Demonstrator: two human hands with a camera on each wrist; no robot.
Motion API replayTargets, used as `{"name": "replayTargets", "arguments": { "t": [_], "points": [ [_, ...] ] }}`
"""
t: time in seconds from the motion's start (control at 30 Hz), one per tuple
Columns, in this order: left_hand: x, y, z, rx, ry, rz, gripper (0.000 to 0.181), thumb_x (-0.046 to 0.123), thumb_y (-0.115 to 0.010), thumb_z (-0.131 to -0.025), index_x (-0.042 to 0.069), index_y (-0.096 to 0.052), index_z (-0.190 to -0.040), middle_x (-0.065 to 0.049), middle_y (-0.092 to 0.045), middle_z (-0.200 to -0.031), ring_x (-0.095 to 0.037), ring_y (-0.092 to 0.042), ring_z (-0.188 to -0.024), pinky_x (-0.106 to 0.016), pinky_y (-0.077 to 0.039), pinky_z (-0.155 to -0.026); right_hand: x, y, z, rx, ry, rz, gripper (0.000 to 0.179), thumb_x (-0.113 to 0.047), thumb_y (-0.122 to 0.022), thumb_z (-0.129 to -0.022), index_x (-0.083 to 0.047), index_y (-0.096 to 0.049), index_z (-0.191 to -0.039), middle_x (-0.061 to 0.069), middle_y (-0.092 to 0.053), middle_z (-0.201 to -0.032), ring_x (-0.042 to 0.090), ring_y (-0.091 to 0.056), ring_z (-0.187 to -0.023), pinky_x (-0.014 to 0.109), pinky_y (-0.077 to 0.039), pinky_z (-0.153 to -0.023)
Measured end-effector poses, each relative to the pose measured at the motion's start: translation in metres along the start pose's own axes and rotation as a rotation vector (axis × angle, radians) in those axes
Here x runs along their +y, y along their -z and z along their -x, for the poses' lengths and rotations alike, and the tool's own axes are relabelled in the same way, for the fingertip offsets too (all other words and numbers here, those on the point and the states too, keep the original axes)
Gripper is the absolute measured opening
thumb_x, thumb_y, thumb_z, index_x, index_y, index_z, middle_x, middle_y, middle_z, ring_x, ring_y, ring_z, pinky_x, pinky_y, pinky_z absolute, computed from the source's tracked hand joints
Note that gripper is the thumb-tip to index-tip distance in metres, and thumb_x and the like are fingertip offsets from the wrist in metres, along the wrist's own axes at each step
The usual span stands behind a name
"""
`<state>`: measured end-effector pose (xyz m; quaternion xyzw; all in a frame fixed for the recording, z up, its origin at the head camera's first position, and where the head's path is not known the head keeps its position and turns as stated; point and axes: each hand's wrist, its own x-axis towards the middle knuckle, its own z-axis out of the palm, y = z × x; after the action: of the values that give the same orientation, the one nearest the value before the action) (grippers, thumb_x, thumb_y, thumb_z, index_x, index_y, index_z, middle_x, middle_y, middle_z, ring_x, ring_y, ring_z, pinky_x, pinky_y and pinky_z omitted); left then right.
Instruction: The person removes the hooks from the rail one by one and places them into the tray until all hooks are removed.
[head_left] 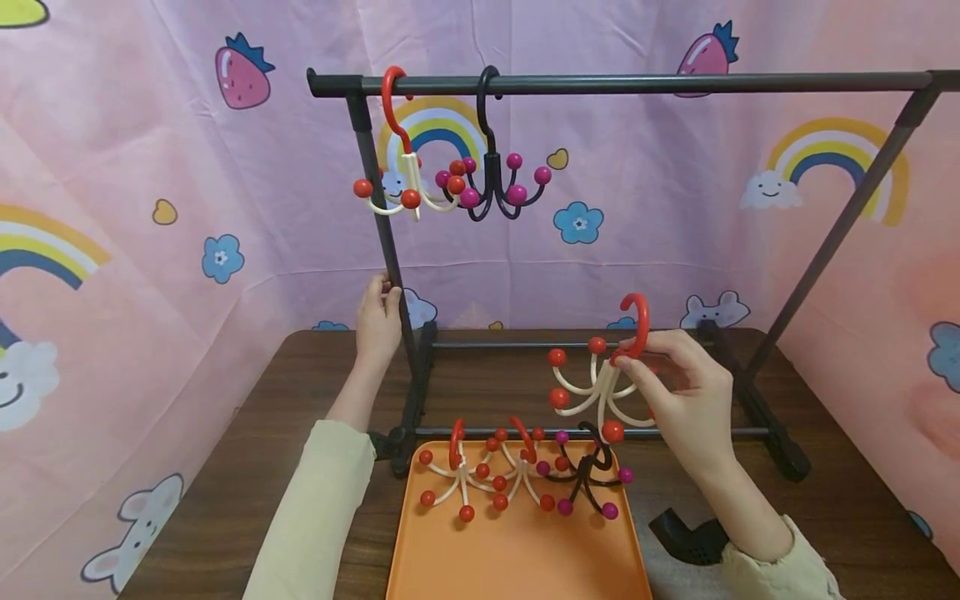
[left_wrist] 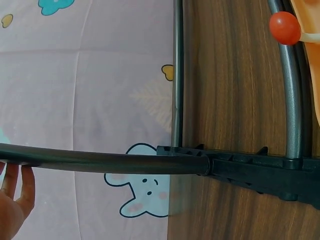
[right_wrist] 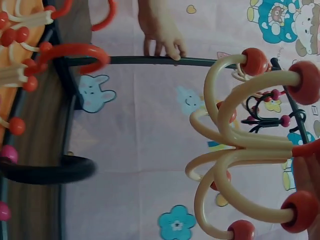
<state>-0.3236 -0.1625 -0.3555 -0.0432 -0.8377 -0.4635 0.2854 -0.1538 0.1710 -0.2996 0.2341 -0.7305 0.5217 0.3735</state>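
My right hand (head_left: 693, 400) pinches the neck of a cream multi-hook hanger (right_wrist: 265, 141) between thumb and fingers, just below its red hook. This hanger, with red balls on its arm tips, is held upright above the table, right of the tray. My left hand (head_left: 377, 321) holds the left post (head_left: 386, 242) of a dark metal rack at about mid-height, thumb in front and fingers partly hidden behind. From the rack's top rail (head_left: 675, 83) hang a cream hanger with a red hook (head_left: 411, 175) and a black hanger with magenta balls (head_left: 492, 179).
An orange tray (head_left: 517, 558) lies before the rack on the wooden table (head_left: 247, 467). At its back edge are two cream hangers (head_left: 461, 475) and a black one (head_left: 585, 471). A black angled piece (head_left: 688, 537) sits beside my right forearm. Patterned cloth (head_left: 637, 233) stands behind.
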Motion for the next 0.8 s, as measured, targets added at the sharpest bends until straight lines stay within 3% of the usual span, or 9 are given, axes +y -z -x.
{"name": "replayTargets", "arguments": {
  "t": [0.2,0.43,0.67,0.8],
  "points": [
    [-0.001,-0.001,-0.001,0.004,-0.035,-0.018,0.039,0.035,-0.041,-0.092,0.004,-0.048,-0.115,-0.019,-0.057,-0.108,-0.034,-0.058,-0.098,-0.049,-0.043,-0.083,-0.004,-0.002,0.021,-0.052,0.034,-0.036,0.029,0.024,-0.066,-0.063,0.008,-0.064,-0.087,0.017,-0.062,-0.084,0.01,-0.061,-0.081,0.017,-0.049,-0.075],
    [-0.001,0.0,0.0,-0.018,0.009,-0.028,0.037,0.035,-0.04,-0.094,0.008,-0.047,-0.118,-0.015,-0.057,-0.11,-0.031,-0.058,-0.099,-0.048,-0.043,-0.083,0.008,-0.002,0.047,-0.087,0.036,-0.043,0.032,0.022,-0.068,-0.063,0.004,-0.065,-0.089,0.013,-0.063,-0.086,0.008,-0.061,-0.083,0.016,-0.049,-0.074],
    [0.0,0.0,0.0,-0.018,0.02,-0.033,0.037,0.036,-0.04,-0.093,0.009,-0.048,-0.117,-0.014,-0.058,-0.11,-0.031,-0.058,-0.1,-0.048,-0.043,-0.082,0.01,0.001,0.066,-0.096,-0.064,-0.165,0.031,0.026,-0.063,-0.066,0.006,-0.063,-0.09,0.014,-0.062,-0.088,0.011,-0.06,-0.083,0.016,-0.049,-0.075],
    [0.002,0.0,0.001,-0.007,0.02,-0.033,0.036,0.035,-0.04,-0.093,0.008,-0.047,-0.116,-0.015,-0.058,-0.11,-0.031,-0.059,-0.099,-0.049,-0.043,-0.08,0.009,0.0,0.075,-0.105,-0.064,-0.193,0.031,0.026,-0.062,-0.066,0.008,-0.063,-0.09,0.015,-0.062,-0.088,0.012,-0.061,-0.085,0.017,-0.049,-0.076]
  ]
}}
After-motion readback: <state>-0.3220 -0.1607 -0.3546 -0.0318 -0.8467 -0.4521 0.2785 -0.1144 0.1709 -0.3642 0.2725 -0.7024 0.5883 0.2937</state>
